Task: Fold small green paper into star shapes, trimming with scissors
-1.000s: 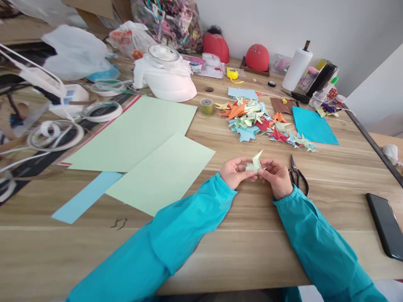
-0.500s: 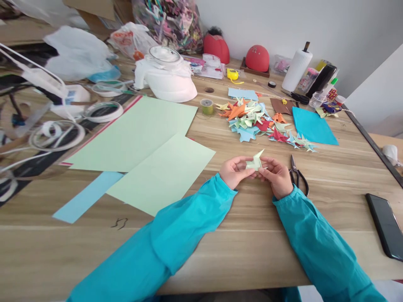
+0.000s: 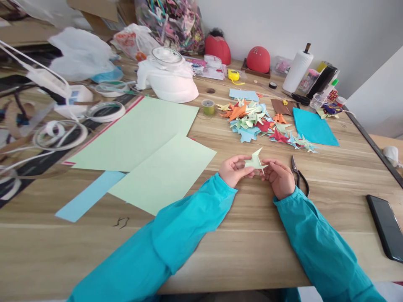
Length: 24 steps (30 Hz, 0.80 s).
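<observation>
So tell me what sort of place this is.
Probably a paper-craft worktable: a heap of folded paper shapes, pale green sheets and scissors lie on the wooden table; left hand and right hand hold a folded green piece.

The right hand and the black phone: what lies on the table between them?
In the head view, black scissors lie close beside the right hand; from there to the phone the wooden table is bare.
</observation>
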Each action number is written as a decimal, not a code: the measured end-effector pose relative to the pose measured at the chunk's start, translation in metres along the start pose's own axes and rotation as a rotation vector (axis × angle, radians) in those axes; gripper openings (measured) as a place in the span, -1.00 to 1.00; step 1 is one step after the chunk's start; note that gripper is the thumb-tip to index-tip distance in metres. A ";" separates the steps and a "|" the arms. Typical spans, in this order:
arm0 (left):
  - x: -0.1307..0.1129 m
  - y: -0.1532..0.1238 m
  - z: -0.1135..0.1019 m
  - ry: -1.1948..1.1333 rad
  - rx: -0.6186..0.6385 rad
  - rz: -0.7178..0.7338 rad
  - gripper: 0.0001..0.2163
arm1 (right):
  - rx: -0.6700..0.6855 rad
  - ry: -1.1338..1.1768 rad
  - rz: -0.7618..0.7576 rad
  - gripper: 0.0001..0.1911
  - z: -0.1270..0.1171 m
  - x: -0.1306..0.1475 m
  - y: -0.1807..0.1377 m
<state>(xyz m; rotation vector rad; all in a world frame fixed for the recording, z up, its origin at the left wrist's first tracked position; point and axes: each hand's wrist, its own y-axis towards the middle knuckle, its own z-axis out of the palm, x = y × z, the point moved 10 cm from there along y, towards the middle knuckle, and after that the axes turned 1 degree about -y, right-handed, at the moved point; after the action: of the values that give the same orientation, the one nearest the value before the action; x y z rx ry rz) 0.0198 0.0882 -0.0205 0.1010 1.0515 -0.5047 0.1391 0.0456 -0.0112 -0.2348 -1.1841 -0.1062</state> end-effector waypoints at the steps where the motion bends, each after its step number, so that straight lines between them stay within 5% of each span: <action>1: 0.001 0.000 0.000 -0.012 0.003 -0.006 -0.54 | -0.008 -0.008 -0.002 -0.77 -0.001 0.000 0.000; 24: -0.005 -0.003 0.006 0.089 0.022 0.053 -0.54 | 0.023 -0.262 -0.201 -0.79 0.008 0.011 -0.004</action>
<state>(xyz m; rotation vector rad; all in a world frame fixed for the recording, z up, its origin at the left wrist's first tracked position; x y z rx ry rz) 0.0214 0.0857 -0.0131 0.1717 1.1276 -0.4672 0.1355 0.0443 0.0023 -0.1109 -1.4681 -0.2438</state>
